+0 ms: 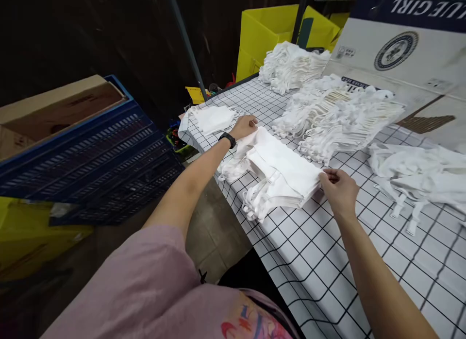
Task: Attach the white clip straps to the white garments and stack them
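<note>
A flat white cloth piece (286,157) is stretched across a stack of similar white cloth pieces (280,195) with loops of thin strap at their near left side. My left hand (244,127), with a black watch on its wrist, grips the cloth at its far left corner, fingers curled. At the right corner, my right hand (338,187) pinches the cloth's edge between thumb and fingers. Beyond my left hand lies a small flat pile of white cloth pieces (214,119).
A table with a black-and-white checked cover (327,266) carries larger bundles of strapped white cloth (342,115) and a loose heap (422,171) at right. Behind stand a printed cardboard sheet (407,62) and a yellow bin (262,33). Blue crates (91,154) stand left.
</note>
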### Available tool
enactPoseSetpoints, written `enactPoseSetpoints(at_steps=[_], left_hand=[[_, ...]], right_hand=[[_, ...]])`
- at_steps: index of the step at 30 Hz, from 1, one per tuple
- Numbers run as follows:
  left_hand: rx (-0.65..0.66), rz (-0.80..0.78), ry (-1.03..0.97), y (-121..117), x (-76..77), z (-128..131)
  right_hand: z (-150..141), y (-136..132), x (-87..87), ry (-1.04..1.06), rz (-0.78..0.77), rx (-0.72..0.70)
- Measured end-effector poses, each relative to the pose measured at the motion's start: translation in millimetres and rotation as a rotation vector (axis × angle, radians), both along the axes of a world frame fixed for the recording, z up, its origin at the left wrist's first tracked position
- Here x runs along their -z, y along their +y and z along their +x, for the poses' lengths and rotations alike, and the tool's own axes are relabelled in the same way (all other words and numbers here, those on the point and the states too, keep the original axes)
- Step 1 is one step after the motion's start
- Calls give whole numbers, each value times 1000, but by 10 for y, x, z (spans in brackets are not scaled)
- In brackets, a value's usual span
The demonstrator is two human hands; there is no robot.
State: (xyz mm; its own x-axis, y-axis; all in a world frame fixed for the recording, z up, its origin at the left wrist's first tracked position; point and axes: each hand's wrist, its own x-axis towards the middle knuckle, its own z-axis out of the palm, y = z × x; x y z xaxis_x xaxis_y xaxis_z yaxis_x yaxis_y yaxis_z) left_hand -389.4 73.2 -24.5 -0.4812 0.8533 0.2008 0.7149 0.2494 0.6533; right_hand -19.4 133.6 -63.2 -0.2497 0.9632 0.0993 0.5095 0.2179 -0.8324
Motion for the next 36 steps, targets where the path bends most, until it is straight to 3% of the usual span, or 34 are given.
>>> enactPoseSetpoints(at_steps=[8, 11, 18, 21, 25, 29, 33, 36], left_hand=[[139, 139, 129, -665, -26, 298], [117, 242, 160, -993, -8, 452], [13, 252, 129, -1678, -34, 857], [72, 281, 168, -1848, -41, 1139], [307, 177, 252, -1993, 38, 1524], [306, 174, 445, -2043, 134, 1736], [272, 334, 391, -1871, 123, 1937], [375, 409, 231, -1657, 57, 2265]], right_hand=[[120, -480, -119, -42, 359, -76], [181, -725, -146, -51, 380, -160], [245, -1215, -172, -24, 371, -372], [173, -1418, -103, 15, 353, -532], [89, -1721, 50, 58, 293, -667], [195, -1831, 81, 81, 288, -730], [570, -1537, -31, 40, 221, -595], [998, -1131, -85, 23, 203, -376]])
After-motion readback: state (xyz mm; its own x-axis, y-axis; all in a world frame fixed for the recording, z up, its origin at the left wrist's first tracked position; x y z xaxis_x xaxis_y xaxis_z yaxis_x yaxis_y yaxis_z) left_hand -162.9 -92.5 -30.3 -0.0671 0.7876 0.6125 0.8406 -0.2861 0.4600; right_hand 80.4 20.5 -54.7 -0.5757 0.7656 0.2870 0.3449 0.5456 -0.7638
